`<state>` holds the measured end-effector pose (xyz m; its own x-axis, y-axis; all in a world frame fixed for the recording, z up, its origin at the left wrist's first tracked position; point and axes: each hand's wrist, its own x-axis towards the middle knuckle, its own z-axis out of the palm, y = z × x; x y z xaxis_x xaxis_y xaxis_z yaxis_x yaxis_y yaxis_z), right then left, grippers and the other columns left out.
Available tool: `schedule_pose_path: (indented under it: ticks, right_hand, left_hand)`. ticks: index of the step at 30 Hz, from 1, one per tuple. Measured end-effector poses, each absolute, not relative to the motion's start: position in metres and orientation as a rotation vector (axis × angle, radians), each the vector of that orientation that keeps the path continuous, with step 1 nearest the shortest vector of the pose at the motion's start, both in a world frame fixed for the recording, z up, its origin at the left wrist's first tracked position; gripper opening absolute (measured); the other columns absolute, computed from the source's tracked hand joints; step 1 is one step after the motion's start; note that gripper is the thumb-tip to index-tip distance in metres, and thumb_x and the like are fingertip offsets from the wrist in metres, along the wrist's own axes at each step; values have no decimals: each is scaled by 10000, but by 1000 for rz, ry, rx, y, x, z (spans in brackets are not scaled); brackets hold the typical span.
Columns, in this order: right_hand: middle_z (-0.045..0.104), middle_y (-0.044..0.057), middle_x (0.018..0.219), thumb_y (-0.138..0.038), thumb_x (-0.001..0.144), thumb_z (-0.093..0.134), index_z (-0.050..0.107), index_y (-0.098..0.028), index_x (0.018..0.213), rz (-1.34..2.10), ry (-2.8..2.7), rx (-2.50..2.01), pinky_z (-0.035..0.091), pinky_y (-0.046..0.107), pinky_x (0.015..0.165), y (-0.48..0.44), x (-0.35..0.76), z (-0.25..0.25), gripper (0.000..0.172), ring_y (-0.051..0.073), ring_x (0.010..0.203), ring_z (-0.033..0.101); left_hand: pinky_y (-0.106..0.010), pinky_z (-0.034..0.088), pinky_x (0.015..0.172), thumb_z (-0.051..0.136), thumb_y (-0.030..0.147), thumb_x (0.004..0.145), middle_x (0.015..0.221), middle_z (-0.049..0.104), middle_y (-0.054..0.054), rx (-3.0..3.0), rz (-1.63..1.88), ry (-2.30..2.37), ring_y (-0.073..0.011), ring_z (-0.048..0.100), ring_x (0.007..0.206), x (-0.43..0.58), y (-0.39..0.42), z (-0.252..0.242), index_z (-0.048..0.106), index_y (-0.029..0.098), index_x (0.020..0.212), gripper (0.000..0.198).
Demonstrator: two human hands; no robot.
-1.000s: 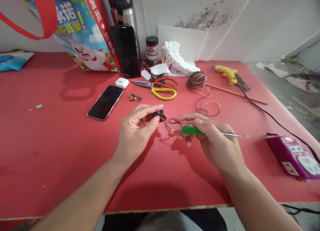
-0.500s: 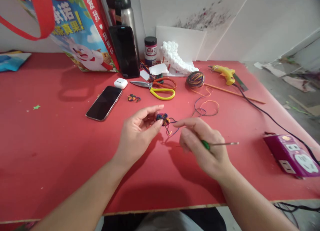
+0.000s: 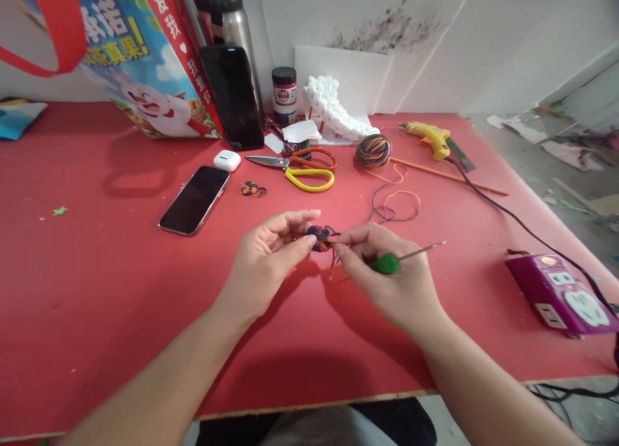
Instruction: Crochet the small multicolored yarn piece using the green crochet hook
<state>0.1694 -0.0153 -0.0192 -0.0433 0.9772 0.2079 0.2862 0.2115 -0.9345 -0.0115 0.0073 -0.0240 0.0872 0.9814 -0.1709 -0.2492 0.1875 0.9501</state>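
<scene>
My left hand (image 3: 265, 259) pinches a small multicoloured crochet piece (image 3: 319, 238) between thumb and fingers, above the red table. In my right hand (image 3: 394, 278) is a crochet hook (image 3: 385, 263) with a green grip, its thin metal shaft sticking out to the right. My right thumb and index fingertip meet at the right edge of the crochet piece, where loose yarn ends hang. Whether they pinch the yarn there is too small to tell. Beyond my hands lies a ball of variegated yarn (image 3: 373, 150) with a loose strand curling toward me.
Scissors (image 3: 309, 179), a second small crochet piece (image 3: 253, 189), a phone (image 3: 195, 200) and a white earbud case (image 3: 227, 160) lie beyond my hands. A yellow glue gun (image 3: 428, 138) rests at the back right, its cord running past a purple power strip (image 3: 561, 294). A printed bag (image 3: 145, 66) stands back left.
My right hand has moved left and its fingertips now meet the crochet piece. The hook has turned, showing more of its green grip. The view has shifted slightly.
</scene>
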Motion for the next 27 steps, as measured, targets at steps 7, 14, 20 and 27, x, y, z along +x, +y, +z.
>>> schedule_pose_path:
  ticks: [7,14,20,27]
  right_hand:
    - [518,-73,546,-203,893,636,659,-191,850,1027,-1396,-1241,338,212,429,-11,172,-13,50,88,450,441]
    - [649,-12,776,-209,1037,594,602,-223,953,672,-1764,-1187,479,260,617,-11,182,-21,85,126,639,570]
    - [648,77,1001,-208,1059,573,570,-226,903,683,-1918,-1019,543,317,785,-9,183,-18,157,185,884,649]
    - [629,-27,738,-269,1055,601,629,-208,904,1178,-1807,-1148,449,241,583,-15,189,-7,165,118,627,553]
  left_hand:
    - [-279,583,847,862,213,818,973,814,-39,952,1093,1004,-174,731,895,-10,6,-19,877,272,1033,224]
    - [-300,589,892,846,231,850,981,786,-49,1158,1075,987,-196,741,946,-10,6,-15,868,236,968,120]
    - [-315,589,878,832,164,803,947,780,-44,1188,1139,1041,-198,728,914,-6,6,-14,803,220,878,98]
    - [-295,582,884,770,108,804,962,769,-33,1249,1176,1087,-186,721,935,-10,7,-14,806,227,894,154]
